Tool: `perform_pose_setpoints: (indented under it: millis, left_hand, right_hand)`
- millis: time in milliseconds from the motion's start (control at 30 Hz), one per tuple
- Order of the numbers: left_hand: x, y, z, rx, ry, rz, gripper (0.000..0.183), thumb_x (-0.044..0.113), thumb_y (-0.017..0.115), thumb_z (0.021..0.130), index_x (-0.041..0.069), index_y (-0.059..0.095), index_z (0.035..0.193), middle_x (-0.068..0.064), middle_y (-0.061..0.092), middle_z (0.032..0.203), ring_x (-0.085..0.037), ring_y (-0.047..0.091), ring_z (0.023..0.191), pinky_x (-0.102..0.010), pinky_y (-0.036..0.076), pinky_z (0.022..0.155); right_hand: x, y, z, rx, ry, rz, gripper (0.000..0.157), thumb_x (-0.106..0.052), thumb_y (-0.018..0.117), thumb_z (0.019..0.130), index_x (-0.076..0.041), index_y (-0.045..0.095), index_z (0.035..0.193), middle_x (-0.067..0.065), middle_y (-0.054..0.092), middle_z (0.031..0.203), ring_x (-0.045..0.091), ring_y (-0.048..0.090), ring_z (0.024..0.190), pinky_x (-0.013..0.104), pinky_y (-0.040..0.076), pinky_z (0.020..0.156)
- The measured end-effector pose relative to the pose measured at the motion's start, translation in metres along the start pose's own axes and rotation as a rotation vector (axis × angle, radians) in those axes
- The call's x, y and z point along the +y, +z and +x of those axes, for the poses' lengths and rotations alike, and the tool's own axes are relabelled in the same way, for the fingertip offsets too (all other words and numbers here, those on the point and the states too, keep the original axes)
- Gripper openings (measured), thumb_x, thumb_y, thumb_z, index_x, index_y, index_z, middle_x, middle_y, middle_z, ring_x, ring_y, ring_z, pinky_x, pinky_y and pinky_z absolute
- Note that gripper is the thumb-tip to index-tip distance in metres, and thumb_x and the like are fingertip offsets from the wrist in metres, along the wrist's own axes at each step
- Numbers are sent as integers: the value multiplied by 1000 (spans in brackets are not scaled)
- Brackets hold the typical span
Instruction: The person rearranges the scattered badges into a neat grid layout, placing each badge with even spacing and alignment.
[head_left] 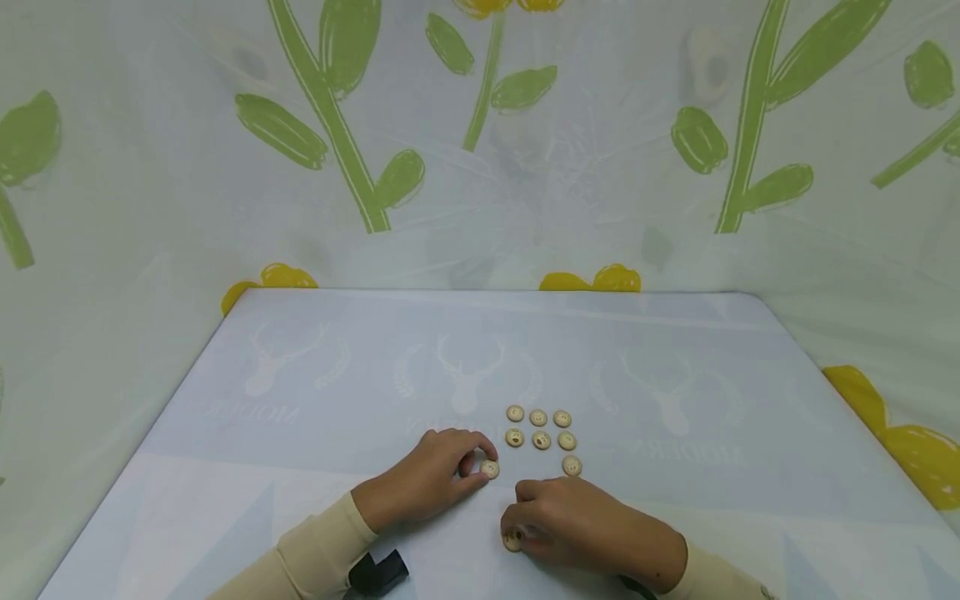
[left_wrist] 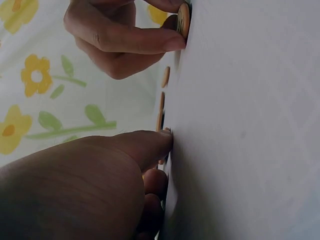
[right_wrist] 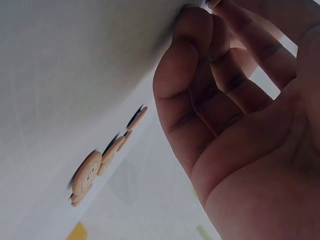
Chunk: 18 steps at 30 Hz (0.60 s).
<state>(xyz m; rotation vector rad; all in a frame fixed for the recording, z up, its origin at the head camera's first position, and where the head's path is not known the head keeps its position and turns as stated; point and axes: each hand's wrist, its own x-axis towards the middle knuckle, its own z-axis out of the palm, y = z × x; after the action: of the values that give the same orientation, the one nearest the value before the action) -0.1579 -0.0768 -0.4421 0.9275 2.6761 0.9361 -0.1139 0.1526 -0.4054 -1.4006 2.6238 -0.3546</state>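
Note:
My left hand (head_left: 435, 477) rests low on the table, its thumb and index finger pinching a round wooden button (head_left: 490, 468) that lies flat. To its right and closer to me, my right hand (head_left: 573, 527) pinches another wooden button (head_left: 513, 540); the left wrist view shows that button (left_wrist: 184, 21) tilted on edge at the fingertips. Beyond the hands lie two rows of similar buttons (head_left: 542, 440), with a single button (head_left: 572, 465) below the right end. In the right wrist view, some of these buttons (right_wrist: 87, 173) show dark holes.
A pale cloth with printed deer heads covers the table (head_left: 465, 333). Behind it and at the sides hangs a white curtain (head_left: 525, 200) with green leaves and yellow flowers. A black object (head_left: 378, 573) sits by the left wrist.

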Motion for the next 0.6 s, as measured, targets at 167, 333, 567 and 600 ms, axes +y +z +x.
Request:
perform_pose_setpoints:
  millis: [167, 333, 567, 600]
  left_hand:
    - [0, -1, 0, 3, -1, 0, 14, 29, 69, 96, 25, 66, 109, 16, 48, 71, 1, 44, 65, -28, 35, 76]
    - [0, -2, 0, 1, 2, -2, 14, 29, 68, 96, 25, 66, 109, 16, 48, 72, 1, 44, 65, -28, 35, 76]
    - [0, -1, 0, -4, 4, -11, 15, 29, 68, 96, 24, 66, 110, 15, 49, 71, 1, 43, 64, -29, 35, 76]
    - [0, -1, 0, -4, 4, -10, 15, 29, 69, 96, 24, 66, 110, 15, 49, 71, 1, 43, 64, -29, 35, 76]
  right_hand:
    - [-1, -1, 1, -20, 32, 28, 13, -18, 77, 86, -25, 73, 97, -16, 49, 71, -9, 36, 59, 5, 29, 55]
    - [-1, 0, 3, -55, 69, 46, 10, -17, 76, 87, -22, 69, 93, -19, 51, 72, -9, 39, 61, 6, 33, 58]
    - [-2, 1, 3, -82, 92, 32, 10, -20, 76, 87, -23, 67, 92, -19, 50, 71, -8, 41, 61, 9, 35, 58]
    - [-2, 1, 3, -73, 80, 23, 11, -20, 77, 87, -22, 67, 92, -19, 51, 71, -8, 40, 61, 8, 34, 58]
